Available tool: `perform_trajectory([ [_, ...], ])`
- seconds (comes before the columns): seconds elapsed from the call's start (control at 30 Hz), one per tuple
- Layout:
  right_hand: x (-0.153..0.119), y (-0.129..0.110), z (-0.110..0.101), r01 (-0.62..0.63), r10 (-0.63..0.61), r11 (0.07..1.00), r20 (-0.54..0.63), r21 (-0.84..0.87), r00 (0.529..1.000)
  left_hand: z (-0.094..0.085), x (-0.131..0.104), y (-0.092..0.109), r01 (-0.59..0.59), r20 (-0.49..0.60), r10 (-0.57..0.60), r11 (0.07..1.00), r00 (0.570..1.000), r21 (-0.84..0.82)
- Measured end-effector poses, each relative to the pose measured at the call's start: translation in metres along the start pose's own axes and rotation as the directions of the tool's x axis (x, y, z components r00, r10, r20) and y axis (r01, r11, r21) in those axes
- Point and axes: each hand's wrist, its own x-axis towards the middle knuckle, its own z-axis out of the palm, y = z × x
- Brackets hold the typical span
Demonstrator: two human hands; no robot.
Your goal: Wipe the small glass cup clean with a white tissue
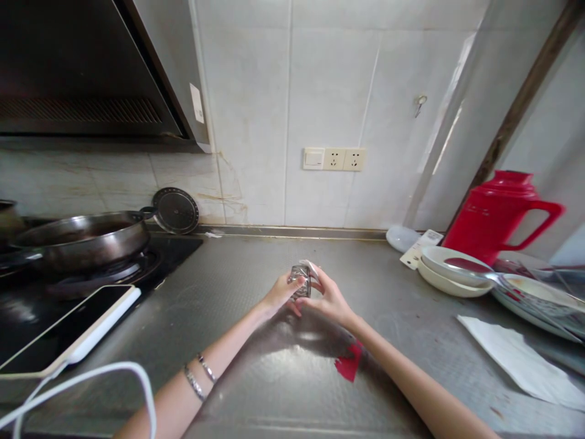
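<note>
My left hand [284, 291] grips a small, dark, shiny object [300, 281] that looks like a little glass or foil-wrapped container; its exact kind is unclear. From the other side, my right hand [329, 299] has its fingers curled around the same object. A thin whitish piece [312, 270], perhaps wrapper or tissue, shows at its top beside the right fingers. Both hands hold it just above the middle of the metal counter [256, 378]. Beneath my right forearm lies a torn red scrap [349, 362].
To the left, a pan [86, 241] sits on the stove, with a phone [68, 329] and white cable [137, 369] nearer. At right stand a red thermos jug [496, 213], stacked bowls [450, 286], plates with utensils, and a white paper sheet [516, 360].
</note>
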Motion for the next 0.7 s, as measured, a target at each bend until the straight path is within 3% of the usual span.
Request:
perform_trajectory([
  [0.13,0.001,-0.003,-0.002,-0.001,0.001,1.0,-0.001,0.006,1.0,-0.014,-0.001,0.001,-0.024,0.144,0.014,0.997,0.989,0.07],
  [0.27,0.004,-0.01,-0.003,-0.071,0.076,0.994,-0.052,0.088,0.996,-0.024,0.001,0.0,-0.025,0.216,0.001,0.994,0.976,0.108],
  [0.33,0.007,-0.015,-0.003,-0.116,0.129,0.982,-0.076,0.149,0.989,-0.025,0.002,0.0,-0.068,0.2,0.03,0.981,0.979,0.182],
  [0.43,0.01,-0.02,-0.003,-0.167,0.191,0.964,-0.098,0.206,0.977,-0.023,0.003,0.0,-0.165,0.076,0.149,0.933,0.986,0.32],
  [0.53,0.012,-0.021,-0.004,-0.241,0.27,0.944,-0.108,0.227,0.957,-0.02,0.003,0.0,-0.227,-0.01,0.258,0.869,0.966,0.439],
  [0.7,0.012,-0.021,-0.003,-0.385,0.442,0.857,-0.103,0.343,0.891,-0.02,0.005,-0.011,-0.302,0.043,0.328,0.8,0.944,0.518],
])
